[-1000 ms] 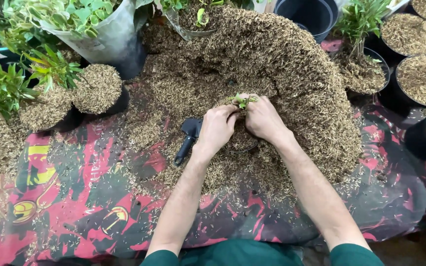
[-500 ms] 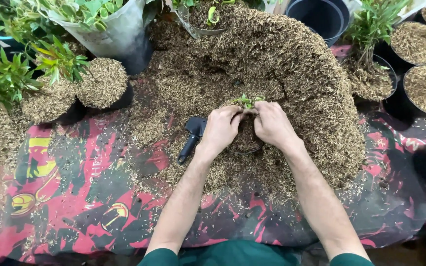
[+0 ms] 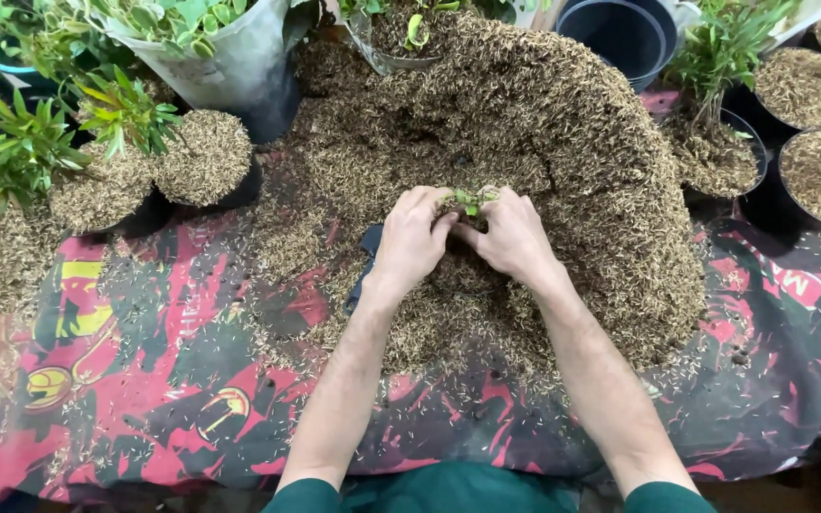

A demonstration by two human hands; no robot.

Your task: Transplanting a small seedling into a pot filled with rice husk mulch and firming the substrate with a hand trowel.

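Observation:
Both my hands meet at the middle of a big heap of brown husk mix (image 3: 563,142). My left hand (image 3: 412,237) and my right hand (image 3: 510,237) are curled around a small green seedling (image 3: 470,199), whose leaves poke out between the fingertips. Whatever sits under my palms is hidden, so I cannot tell if a pot is there. A dark blue scoop (image 3: 365,266) lies partly under my left wrist, on the red and black patterned sheet (image 3: 144,380).
Pots filled with husk mix (image 3: 203,157) and leafy plants (image 3: 30,142) stand at the left. A grey plastic bag of plants (image 3: 230,57) is at the back. An empty black pot (image 3: 620,33) and more filled pots (image 3: 814,85) stand at the right.
My hands have stayed on the seedling and closed in around it a little. The view has shifted slightly; nothing else moved.

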